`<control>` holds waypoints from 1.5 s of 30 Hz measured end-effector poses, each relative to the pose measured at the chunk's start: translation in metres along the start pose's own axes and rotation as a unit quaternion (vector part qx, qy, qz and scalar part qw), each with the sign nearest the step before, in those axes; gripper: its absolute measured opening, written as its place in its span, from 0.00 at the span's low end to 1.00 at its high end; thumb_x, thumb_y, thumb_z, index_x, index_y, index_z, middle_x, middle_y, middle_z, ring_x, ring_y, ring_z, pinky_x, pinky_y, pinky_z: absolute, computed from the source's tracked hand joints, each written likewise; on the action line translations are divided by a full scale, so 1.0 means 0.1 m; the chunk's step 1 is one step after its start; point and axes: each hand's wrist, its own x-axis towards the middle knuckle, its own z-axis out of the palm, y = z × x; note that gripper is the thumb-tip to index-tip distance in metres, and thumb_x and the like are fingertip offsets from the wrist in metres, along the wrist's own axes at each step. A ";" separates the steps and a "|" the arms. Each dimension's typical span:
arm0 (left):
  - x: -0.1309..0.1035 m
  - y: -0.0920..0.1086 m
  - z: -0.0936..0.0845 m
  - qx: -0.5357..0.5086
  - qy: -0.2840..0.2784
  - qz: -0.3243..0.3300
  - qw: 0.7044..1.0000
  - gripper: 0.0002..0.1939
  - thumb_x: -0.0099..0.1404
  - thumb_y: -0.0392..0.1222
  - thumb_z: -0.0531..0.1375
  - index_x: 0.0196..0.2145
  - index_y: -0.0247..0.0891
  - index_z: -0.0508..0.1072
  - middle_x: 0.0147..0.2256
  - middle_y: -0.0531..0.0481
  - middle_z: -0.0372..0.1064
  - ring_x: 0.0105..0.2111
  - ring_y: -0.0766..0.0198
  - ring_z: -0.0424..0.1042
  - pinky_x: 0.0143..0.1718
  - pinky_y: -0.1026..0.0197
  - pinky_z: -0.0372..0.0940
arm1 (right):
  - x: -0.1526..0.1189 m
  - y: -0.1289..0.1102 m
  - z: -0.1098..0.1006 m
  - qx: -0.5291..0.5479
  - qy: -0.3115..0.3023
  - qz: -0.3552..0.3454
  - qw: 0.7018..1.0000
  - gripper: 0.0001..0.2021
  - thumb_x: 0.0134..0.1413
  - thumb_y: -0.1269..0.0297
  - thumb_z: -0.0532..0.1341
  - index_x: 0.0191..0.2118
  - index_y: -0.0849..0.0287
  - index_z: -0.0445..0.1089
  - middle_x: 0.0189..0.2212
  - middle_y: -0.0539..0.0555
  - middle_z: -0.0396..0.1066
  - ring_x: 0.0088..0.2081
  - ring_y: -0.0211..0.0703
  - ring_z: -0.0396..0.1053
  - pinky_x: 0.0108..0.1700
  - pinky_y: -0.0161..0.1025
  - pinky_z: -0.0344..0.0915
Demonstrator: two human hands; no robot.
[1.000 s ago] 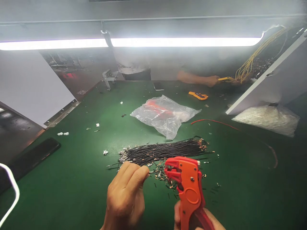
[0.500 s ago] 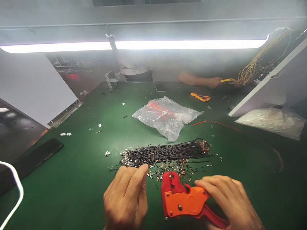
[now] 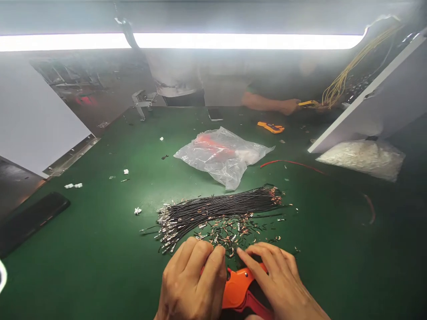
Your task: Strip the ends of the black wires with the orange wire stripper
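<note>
My left hand is low in the middle, with its fingers drawn together at the edge of a scatter of cut wire scraps. Whether it pinches a wire is hidden. My right hand lies beside it with its fingers stretched out. Its fingertips nearly meet my left hand's. An orange wire stripper lies flat on the green mat, partly under both hands. Just beyond the scraps is a bundle of thin black wires with metal terminals at the ends.
A clear plastic bag holding red parts lies past the bundle. A black phone is at the left, a bag of white parts and a red wire at the right. Across the table another person's hand holds yellow wires, near an orange tool.
My right hand laid the stripper flat on the mat and let go of its handles. Both hands then came together over it, at the scraps.
</note>
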 end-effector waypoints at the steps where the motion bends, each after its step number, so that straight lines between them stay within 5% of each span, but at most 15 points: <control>1: -0.01 0.01 0.03 -0.001 -0.004 0.003 1.000 0.13 0.61 0.23 0.62 0.44 0.30 0.72 0.30 0.47 0.69 0.29 0.61 0.62 0.28 0.60 0.64 | 0.02 -0.01 -0.03 0.010 0.016 0.019 1.000 0.41 0.64 0.31 0.41 0.66 0.62 0.59 0.51 0.64 0.75 0.55 0.62 0.69 0.54 0.56 0.56; 3: -0.02 0.04 0.07 -0.003 -0.013 0.017 1.000 0.13 0.63 0.24 0.60 0.45 0.30 0.72 0.30 0.46 0.70 0.29 0.60 0.63 0.27 0.60 0.64 | 0.08 -0.03 -0.12 0.049 0.057 0.046 0.996 0.33 0.69 0.45 0.53 0.68 0.65 0.56 0.55 0.63 0.75 0.58 0.55 0.69 0.57 0.48 0.57; 6: -0.02 0.08 0.11 -0.003 -0.016 0.049 0.999 0.11 0.65 0.25 0.57 0.45 0.29 0.72 0.31 0.44 0.72 0.30 0.59 0.65 0.28 0.59 0.65 | 0.18 -0.05 -0.26 0.128 0.135 0.060 0.981 0.20 0.66 0.70 0.59 0.62 0.61 0.63 0.48 0.56 0.79 0.51 0.45 0.74 0.57 0.42 0.59; 10: 0.00 0.11 0.12 -0.006 -0.016 0.062 0.998 0.11 0.69 0.26 0.53 0.44 0.29 0.73 0.31 0.44 0.74 0.29 0.59 0.68 0.30 0.58 0.67 | 0.24 -0.05 -0.30 0.156 0.142 0.022 0.977 0.13 0.62 0.80 0.59 0.48 0.57 0.70 0.36 0.49 0.81 0.39 0.41 0.78 0.58 0.46 0.54; 17: 0.00 0.14 0.11 -0.016 -0.065 0.050 0.996 0.09 0.70 0.28 0.52 0.43 0.31 0.71 0.27 0.48 0.70 0.25 0.60 0.65 0.26 0.59 0.61 | 0.24 -0.07 -0.20 0.129 0.119 0.039 0.984 0.09 0.61 0.79 0.60 0.42 0.58 0.69 0.31 0.47 0.77 0.31 0.39 0.74 0.52 0.46 0.55; 22: -0.06 0.18 0.18 0.025 -0.090 0.059 0.994 0.12 0.69 0.27 0.49 0.40 0.34 0.70 0.22 0.54 0.66 0.19 0.63 0.63 0.22 0.59 0.56 | 0.31 -0.14 -0.13 0.057 0.164 0.084 0.981 0.08 0.61 0.77 0.56 0.34 0.58 0.67 0.23 0.47 0.73 0.25 0.38 0.71 0.43 0.41 0.62; 26: -0.06 0.22 0.22 0.038 -0.090 0.069 0.993 0.13 0.68 0.26 0.47 0.33 0.37 0.68 0.20 0.56 0.65 0.17 0.65 0.62 0.20 0.59 0.54 | 0.37 -0.17 -0.10 0.036 0.163 0.101 0.981 0.10 0.61 0.76 0.54 0.31 0.58 0.68 0.22 0.49 0.72 0.23 0.39 0.71 0.31 0.36 0.64; 32: -0.03 0.23 0.16 0.050 -0.068 0.065 0.994 0.15 0.70 0.25 0.47 0.31 0.39 0.67 0.19 0.56 0.65 0.16 0.66 0.62 0.21 0.59 0.54 | 0.35 -0.07 -0.06 0.014 0.181 0.134 0.974 0.10 0.64 0.73 0.54 0.33 0.60 0.70 0.21 0.50 0.73 0.21 0.41 0.72 0.27 0.38 0.64; 38: -0.06 0.14 0.08 0.084 -0.070 -0.005 0.994 0.09 0.69 0.26 0.53 0.43 0.33 0.70 0.23 0.55 0.70 0.20 0.65 0.65 0.24 0.60 0.57 | 0.29 -0.01 -0.01 0.055 0.191 0.105 0.974 0.08 0.69 0.73 0.55 0.43 0.60 0.72 0.34 0.52 0.78 0.34 0.39 0.76 0.42 0.35 0.68; 41: -0.07 0.11 0.10 0.090 -0.076 0.001 0.993 0.09 0.69 0.27 0.53 0.43 0.34 0.70 0.23 0.55 0.69 0.21 0.63 0.65 0.24 0.58 0.57 | 0.29 0.00 -0.02 0.060 0.209 0.117 0.969 0.05 0.67 0.72 0.59 0.43 0.59 0.72 0.44 0.57 0.71 0.43 0.44 0.72 0.46 0.40 0.65; 45: -0.07 0.11 0.09 0.085 -0.073 -0.026 0.993 0.10 0.69 0.27 0.53 0.45 0.35 0.70 0.25 0.54 0.69 0.23 0.64 0.67 0.25 0.61 0.61 | 0.26 0.04 -0.09 0.066 0.216 0.106 0.968 0.15 0.66 0.78 0.57 0.55 0.60 0.71 0.49 0.59 0.68 0.49 0.47 0.68 0.49 0.44 0.64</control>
